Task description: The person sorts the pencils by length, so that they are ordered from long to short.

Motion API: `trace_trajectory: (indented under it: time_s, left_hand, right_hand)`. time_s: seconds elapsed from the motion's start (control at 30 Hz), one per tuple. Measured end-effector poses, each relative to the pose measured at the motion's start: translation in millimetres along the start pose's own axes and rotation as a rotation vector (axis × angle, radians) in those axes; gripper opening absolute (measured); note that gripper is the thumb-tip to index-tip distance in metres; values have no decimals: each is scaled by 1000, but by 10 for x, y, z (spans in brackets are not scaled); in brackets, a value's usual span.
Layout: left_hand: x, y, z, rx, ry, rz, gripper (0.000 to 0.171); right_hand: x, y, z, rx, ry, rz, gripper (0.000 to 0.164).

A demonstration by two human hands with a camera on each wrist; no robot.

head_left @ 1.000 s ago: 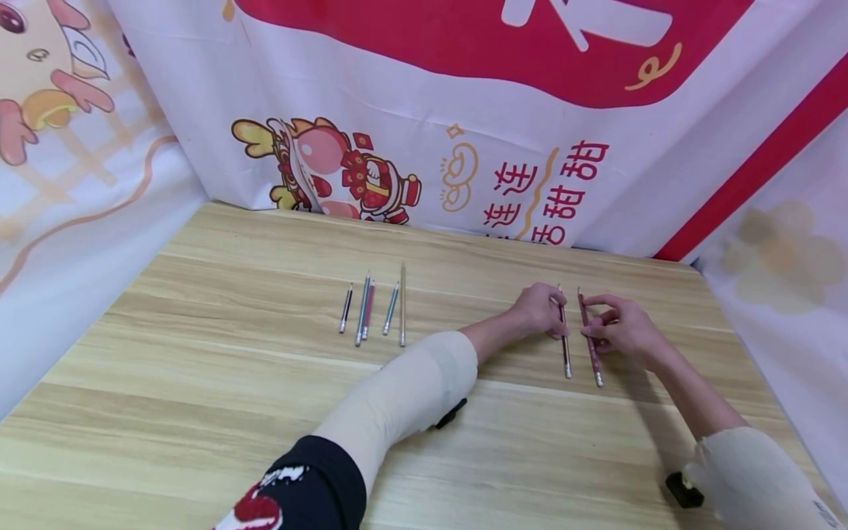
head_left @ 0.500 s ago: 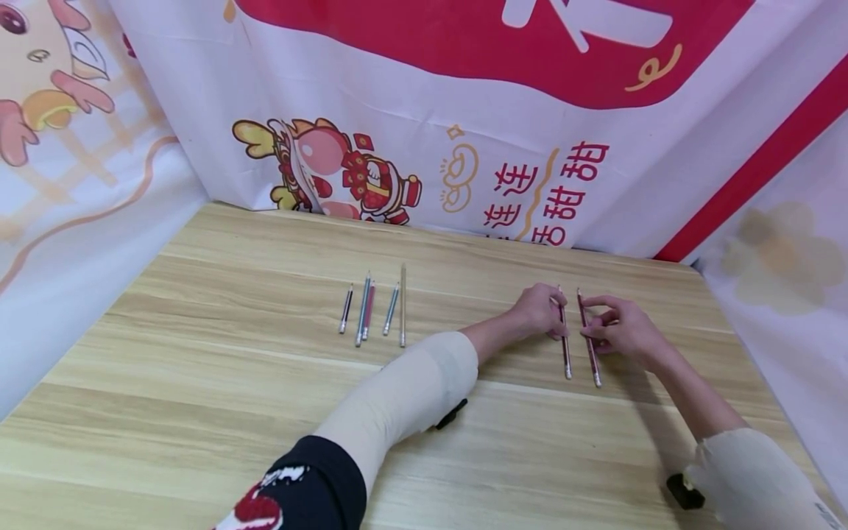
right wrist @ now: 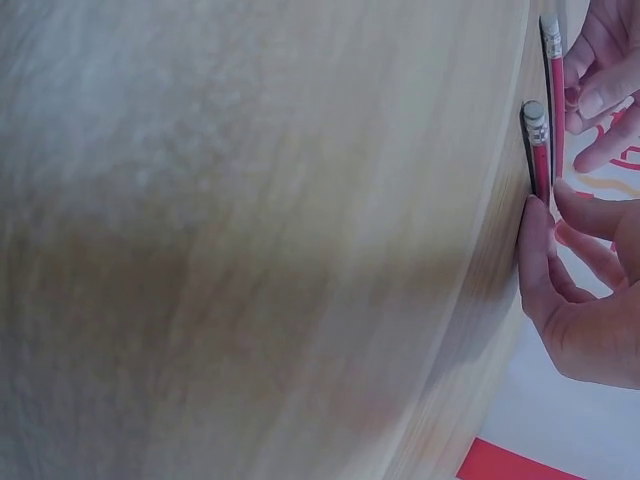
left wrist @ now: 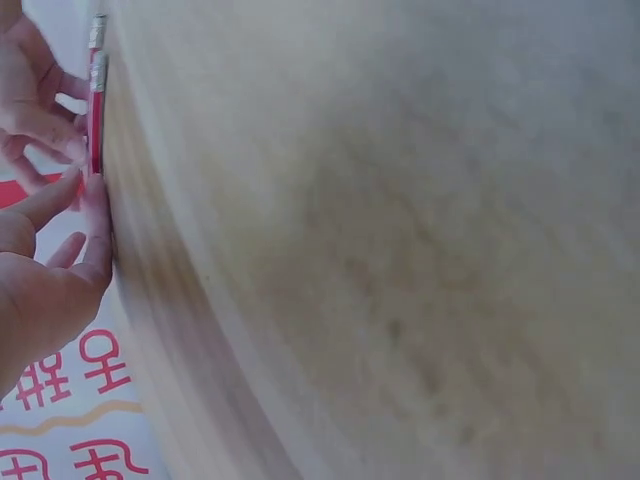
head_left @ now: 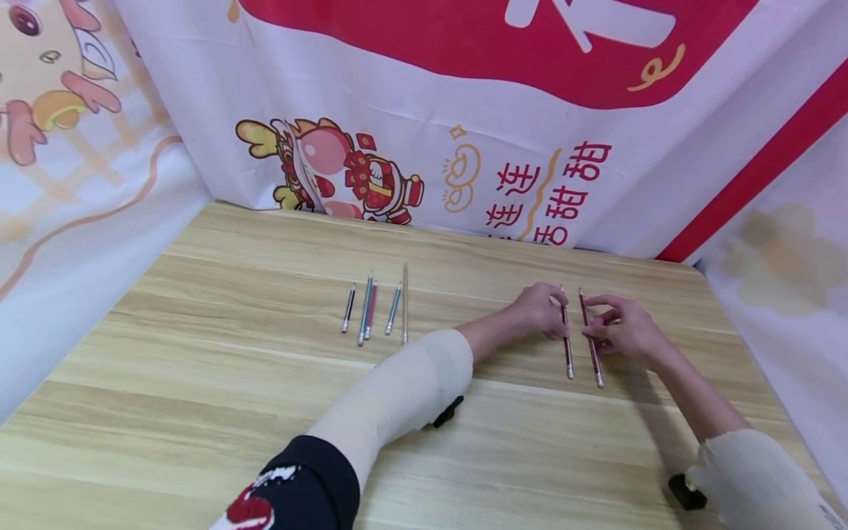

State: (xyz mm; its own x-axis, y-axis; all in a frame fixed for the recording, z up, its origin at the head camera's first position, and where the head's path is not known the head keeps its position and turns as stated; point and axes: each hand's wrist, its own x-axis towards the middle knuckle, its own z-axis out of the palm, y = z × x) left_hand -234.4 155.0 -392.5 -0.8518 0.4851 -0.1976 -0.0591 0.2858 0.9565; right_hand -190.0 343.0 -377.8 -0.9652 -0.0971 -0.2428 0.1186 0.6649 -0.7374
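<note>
In the head view two dark red pencils lie near each other on the right of the table, white eraser ends toward the person. My left hand (head_left: 539, 311) pinches the left pencil (head_left: 568, 359) at its upper part. The right pencil (head_left: 595, 361) is between the thumb and fingers of my right hand (head_left: 624, 329). Both pencils run nearly parallel with a small gap between them. The left wrist view shows the left hand's fingertips along the red pencil (left wrist: 96, 125) below its eraser. From the right wrist, the other red pencil (right wrist: 541, 165) shows close to the tabletop.
Left of the hands several more pencils lie side by side on the wooden table (head_left: 218, 346): a short dark one (head_left: 348, 308), a teal one (head_left: 365, 309), a pink one (head_left: 372, 311), a short teal one (head_left: 394, 309) and a long tan one (head_left: 405, 302). A printed cloth (head_left: 397, 81) hangs behind.
The right pencil's eraser end has swung very slightly left. Both hands stay in nearly the same place, and the head view has shifted a little.
</note>
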Motion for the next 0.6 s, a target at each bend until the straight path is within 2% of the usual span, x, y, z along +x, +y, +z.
trace_trajectory:
  time_s: [0.43,0.6]
  left_hand:
    - [-123,38,-128,60,-99,24,60]
    - [-182,68,-206,17,-119,39,59]
  right_hand:
    - [-31,-54,-35,8,49,-53,53]
    - [-28,-91,-36,-38,85,-44,53]
